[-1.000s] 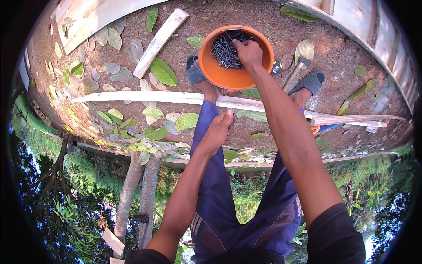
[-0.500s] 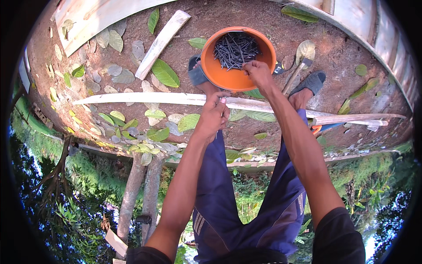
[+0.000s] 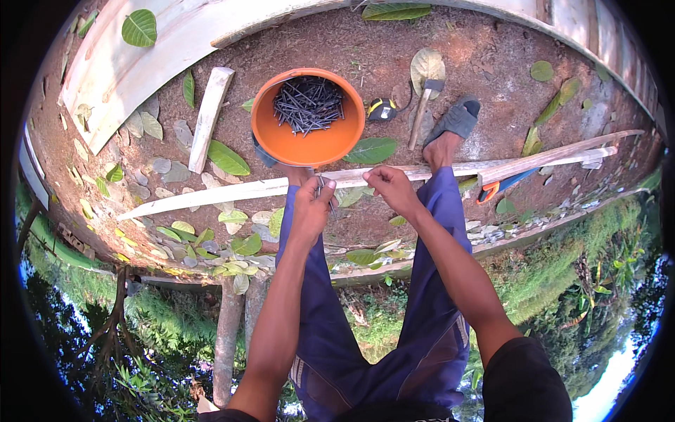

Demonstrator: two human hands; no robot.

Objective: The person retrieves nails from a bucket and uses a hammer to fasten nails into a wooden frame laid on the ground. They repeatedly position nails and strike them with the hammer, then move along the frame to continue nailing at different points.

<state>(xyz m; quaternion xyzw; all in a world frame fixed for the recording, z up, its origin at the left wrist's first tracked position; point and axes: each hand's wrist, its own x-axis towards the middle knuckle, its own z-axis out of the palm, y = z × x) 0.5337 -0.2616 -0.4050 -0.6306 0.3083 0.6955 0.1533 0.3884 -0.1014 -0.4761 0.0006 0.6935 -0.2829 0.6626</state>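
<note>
An orange bowl full of dark nails stands on the bare earth by my feet. In front of it a long thin wooden strip lies across the ground. My left hand is a fist just above the strip, with a few dark nails sticking out of its top. My right hand hovers beside it, a little to the right, fingertips pinched together. Whether a nail sits between those fingertips is too small to tell.
A hammer and a yellow-black tape measure lie right of the bowl. A short pale board lies to the left, wide planks beyond. An orange-handled saw rests by my right sandalled foot. Leaves litter the ground; the ground drops off to grass behind me.
My right hand has come out of the bowl and back over the strip, next to the left hand. My left hand rose from my knee and now holds nails.
</note>
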